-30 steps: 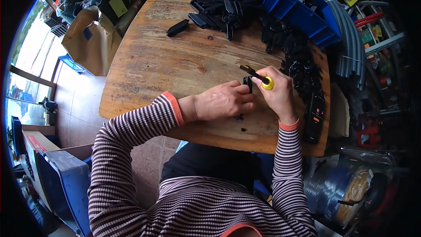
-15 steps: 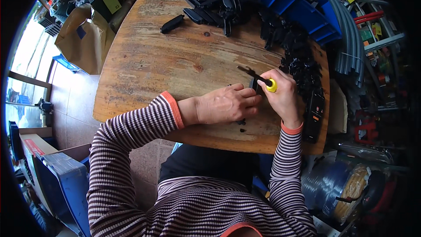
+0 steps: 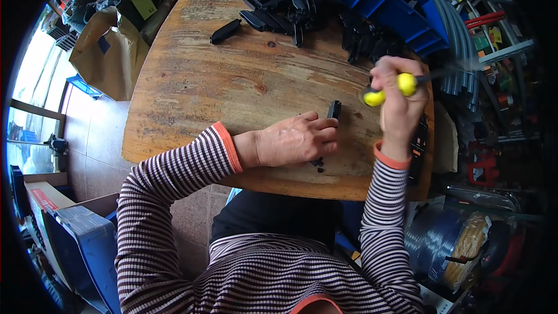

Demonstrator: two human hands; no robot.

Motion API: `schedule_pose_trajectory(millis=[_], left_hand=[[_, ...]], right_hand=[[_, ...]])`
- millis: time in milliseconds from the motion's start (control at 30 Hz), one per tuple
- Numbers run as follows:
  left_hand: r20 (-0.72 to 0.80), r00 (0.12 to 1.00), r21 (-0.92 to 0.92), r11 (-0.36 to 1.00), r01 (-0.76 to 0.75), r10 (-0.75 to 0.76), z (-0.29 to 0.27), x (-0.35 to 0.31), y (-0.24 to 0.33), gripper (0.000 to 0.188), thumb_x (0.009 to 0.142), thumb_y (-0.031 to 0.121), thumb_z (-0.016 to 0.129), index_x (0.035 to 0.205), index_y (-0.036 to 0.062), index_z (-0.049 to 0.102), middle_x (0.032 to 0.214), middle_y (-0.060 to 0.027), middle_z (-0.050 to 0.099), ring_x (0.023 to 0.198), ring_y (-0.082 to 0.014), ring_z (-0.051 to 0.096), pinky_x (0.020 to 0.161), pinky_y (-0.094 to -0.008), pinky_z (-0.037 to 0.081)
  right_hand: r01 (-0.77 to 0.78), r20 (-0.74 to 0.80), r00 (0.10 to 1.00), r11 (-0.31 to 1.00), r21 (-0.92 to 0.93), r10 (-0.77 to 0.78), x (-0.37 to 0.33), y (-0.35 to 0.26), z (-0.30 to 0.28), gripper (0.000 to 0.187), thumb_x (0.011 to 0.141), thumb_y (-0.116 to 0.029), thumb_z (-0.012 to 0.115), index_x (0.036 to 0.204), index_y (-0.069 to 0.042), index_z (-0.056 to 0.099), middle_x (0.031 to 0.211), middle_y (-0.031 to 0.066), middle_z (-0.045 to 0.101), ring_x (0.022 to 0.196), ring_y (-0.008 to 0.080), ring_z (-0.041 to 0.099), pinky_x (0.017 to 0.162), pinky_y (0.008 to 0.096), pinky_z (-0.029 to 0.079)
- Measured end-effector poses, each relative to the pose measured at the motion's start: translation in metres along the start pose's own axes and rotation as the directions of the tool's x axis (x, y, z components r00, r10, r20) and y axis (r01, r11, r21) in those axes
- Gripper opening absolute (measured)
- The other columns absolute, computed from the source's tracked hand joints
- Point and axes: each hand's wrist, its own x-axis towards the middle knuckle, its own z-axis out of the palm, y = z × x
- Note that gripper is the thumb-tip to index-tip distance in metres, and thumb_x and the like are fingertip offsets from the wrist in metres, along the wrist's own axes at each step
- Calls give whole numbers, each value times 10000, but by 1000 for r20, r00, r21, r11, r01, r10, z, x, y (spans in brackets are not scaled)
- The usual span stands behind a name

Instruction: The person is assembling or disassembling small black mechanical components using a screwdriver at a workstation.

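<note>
My left hand [image 3: 296,139] rests low on the wooden table [image 3: 232,99], its fingers curled around a small black plastic part [image 3: 334,109]. One end of that part sticks up past the fingers, and the rest is hidden. Beneath the hand lie a few tiny black bits [image 3: 318,164]. Raised over the table's right side, my right hand [image 3: 398,99] is closed around a screwdriver [image 3: 407,84] with a yellow and black handle. Its thin shaft points right and is smeared by motion.
Black plastic parts [image 3: 279,9] are heaped at the far side, with one apart [image 3: 225,32]. Blue bins [image 3: 383,0] line the far right edge. A black box [image 3: 418,145] lies at the right edge. A paper bag [image 3: 110,52] stands beyond the left edge.
My right hand has lifted away from the left hand, up and to the right, with the screwdriver turning from pointing left to pointing right. My left hand stays nearly in place.
</note>
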Motion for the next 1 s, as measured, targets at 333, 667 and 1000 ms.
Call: schedule_pose_trajectory(millis=[333,667,1000], left_hand=[[-11,998,-10,998,-59,59,-14,49,-21,311,796,155,600,1093,60,602,1137,-82,588,1147,-243,532,854,-338,464],[-77,492,-989,129,72,-867,-93,236,-155,397,788,85,684,1171,76,576,986,-73,630,839,-183,623,726,-292,529],[-476,683,-558,791,252,-553,-130,317,-310,360,805,220,703,1122,66,626,1091,-75,639,949,-244,628,872,-336,509]], right_hand=[[-102,-150,987,921,-376,48,24,19,-72,123,831,-110,683,896,-21,628,775,76,644,657,118,583,610,256,472],[1,114,978,539,-842,175,50,29,-167,179,722,-65,714,878,-18,642,860,151,606,829,341,609,712,394,497],[118,270,951,629,-768,151,60,21,-162,200,718,-47,706,905,-28,639,906,153,623,860,356,609,740,399,502]])
